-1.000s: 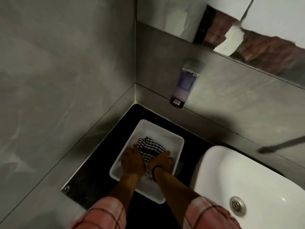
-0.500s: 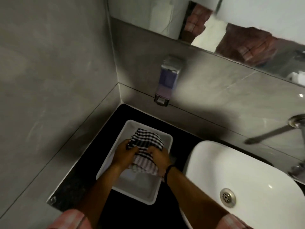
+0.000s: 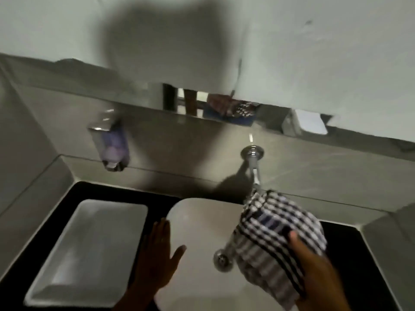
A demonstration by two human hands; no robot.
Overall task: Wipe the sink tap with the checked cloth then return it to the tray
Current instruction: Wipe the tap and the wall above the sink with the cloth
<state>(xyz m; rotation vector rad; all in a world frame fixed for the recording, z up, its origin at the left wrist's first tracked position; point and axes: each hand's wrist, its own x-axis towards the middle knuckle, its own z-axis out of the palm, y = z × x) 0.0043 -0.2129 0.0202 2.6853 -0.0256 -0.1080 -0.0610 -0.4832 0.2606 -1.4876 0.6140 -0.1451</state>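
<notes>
The black-and-white checked cloth [image 3: 278, 234] is bunched in my right hand [image 3: 314, 270] and draped over the outer end of the chrome sink tap [image 3: 252, 160], which juts from the grey wall above the white basin [image 3: 193, 221]. The tap's spout end is hidden under the cloth. My left hand [image 3: 157, 252] rests flat with fingers spread on the basin's left rim, holding nothing. The white tray [image 3: 89, 250] lies on the black counter left of the basin, with nothing in it.
A soap dispenser [image 3: 112, 147] with purple liquid hangs on the wall above the tray. The basin's chrome drain [image 3: 222, 259] shows beside the cloth. A mirror edge [image 3: 202, 104] runs above the tiled ledge. Grey walls close in on both sides of the counter.
Both hands lifted the cloth out of the tray. My right hand carried it right to the tap, my left hand let go and settled on the basin rim. The view swung right.
</notes>
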